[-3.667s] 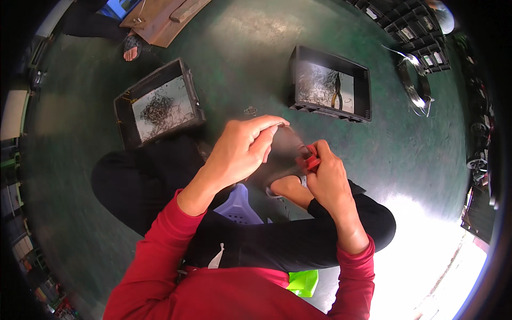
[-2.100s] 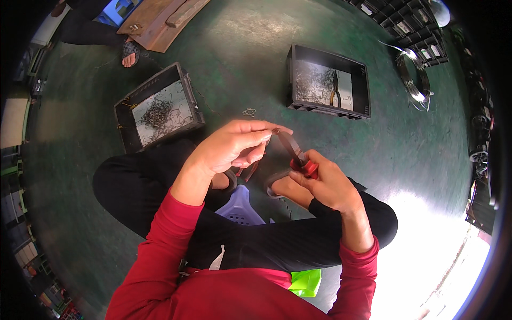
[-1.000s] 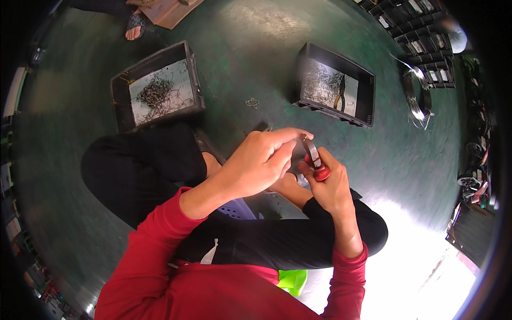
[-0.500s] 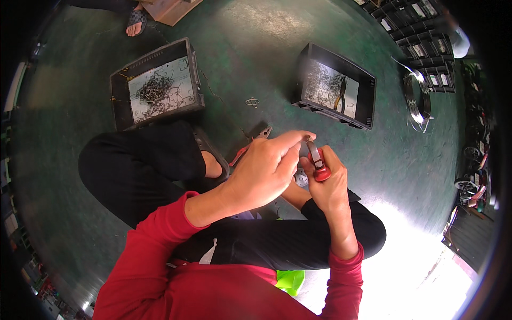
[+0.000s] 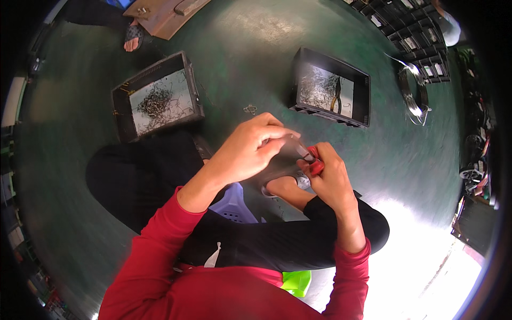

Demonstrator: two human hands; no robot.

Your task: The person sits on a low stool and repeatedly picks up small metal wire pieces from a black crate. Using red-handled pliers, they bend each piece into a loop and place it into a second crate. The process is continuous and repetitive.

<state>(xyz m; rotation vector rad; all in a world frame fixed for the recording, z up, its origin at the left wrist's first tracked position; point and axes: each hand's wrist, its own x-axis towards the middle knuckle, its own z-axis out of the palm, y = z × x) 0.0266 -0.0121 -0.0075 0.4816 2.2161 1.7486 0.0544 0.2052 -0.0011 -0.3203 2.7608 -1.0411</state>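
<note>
glare: floor (image 5: pixel 402 221) lower right, blown out | rim: black, curved | blur: pliers (image 5: pixel 305 153)

No readable text (or numbers).

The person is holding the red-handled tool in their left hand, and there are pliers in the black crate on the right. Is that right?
Not quite: the head view shows the red-handled tool in the right hand. The pliers do lie in the black crate on the right.
</note>
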